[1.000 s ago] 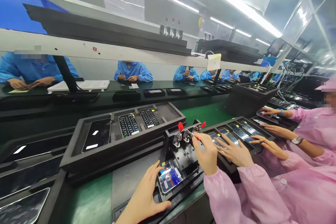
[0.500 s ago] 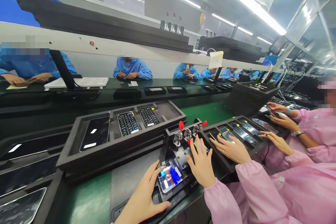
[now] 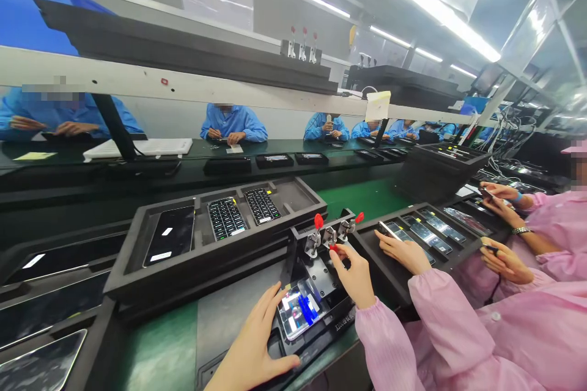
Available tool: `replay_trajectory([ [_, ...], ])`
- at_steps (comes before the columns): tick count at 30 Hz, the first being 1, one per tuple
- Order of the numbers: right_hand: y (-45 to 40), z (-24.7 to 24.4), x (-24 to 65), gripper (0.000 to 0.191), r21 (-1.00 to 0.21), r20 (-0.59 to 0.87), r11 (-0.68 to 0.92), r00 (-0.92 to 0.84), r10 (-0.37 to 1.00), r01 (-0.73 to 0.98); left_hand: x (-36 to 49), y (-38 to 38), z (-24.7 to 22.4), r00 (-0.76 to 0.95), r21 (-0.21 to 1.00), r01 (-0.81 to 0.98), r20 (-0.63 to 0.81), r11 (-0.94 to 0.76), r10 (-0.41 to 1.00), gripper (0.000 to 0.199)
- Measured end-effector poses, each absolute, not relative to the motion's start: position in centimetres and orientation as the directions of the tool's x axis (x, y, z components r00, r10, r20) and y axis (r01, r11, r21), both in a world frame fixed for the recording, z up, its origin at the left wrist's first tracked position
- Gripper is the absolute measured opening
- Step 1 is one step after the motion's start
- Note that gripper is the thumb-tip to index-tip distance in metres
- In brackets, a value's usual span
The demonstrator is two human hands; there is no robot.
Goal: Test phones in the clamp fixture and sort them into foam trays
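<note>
A black fixture (image 3: 323, 275) with metal toggle clamps (image 3: 313, 243) holds a smartphone (image 3: 300, 308) with its screen lit. My left hand (image 3: 252, 342) lies along the phone's left side, fingers stretched out and thumb apart near the front edge. My right hand (image 3: 355, 275), coming from a pink sleeve, pinches the low red clamp handle (image 3: 333, 248) between thumb and fingers. Two other red handles (image 3: 318, 221) stand higher on the fixture.
Behind the fixture, a black foam tray (image 3: 293, 197) carries several phones. Another tray (image 3: 367, 241) with phones lies to the right, where a co-worker's hand (image 3: 408, 252) holds a phone. More phones (image 3: 46, 366) lie at left. A shelf (image 3: 257, 88) runs overhead.
My right hand has gone from spread fingers to a pinch on the red clamp handle. My left hand stays beside the phone. The co-worker's hand has lifted a phone from the right tray.
</note>
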State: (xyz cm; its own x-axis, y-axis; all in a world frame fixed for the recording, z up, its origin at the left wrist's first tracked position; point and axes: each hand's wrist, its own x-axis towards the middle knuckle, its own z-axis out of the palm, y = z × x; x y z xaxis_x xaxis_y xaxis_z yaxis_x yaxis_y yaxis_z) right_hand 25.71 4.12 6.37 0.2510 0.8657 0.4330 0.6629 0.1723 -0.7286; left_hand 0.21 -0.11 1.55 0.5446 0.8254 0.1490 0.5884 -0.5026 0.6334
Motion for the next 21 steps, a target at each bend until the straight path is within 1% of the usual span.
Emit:
replay_trajectory([
  [4,4.26,6.32,25.99,0.030,-0.677,0.384,0.108,0.224,0.896,0.728,0.24,-0.01,1.46,0.539,0.634,0.589,0.154,-0.501,0.828,0.096],
  [11,4.07,6.49,26.08,0.035,-0.627,0.364,0.087,0.193,0.911,0.774,0.26,-0.10,1.54,0.539,0.637,0.577,0.174,-0.511,0.824,0.095],
  [17,4.02,6.41,26.09,0.038,-0.608,0.371,0.098,0.173,0.912,0.788,0.22,-0.09,1.49,0.543,0.639,0.572,0.175,-0.515,0.821,0.096],
  [21,3.95,6.44,26.15,0.037,-0.615,0.352,0.094,0.166,0.921,0.783,0.29,-0.07,1.63,0.538,0.632,0.587,0.163,-0.506,0.827,0.094],
])
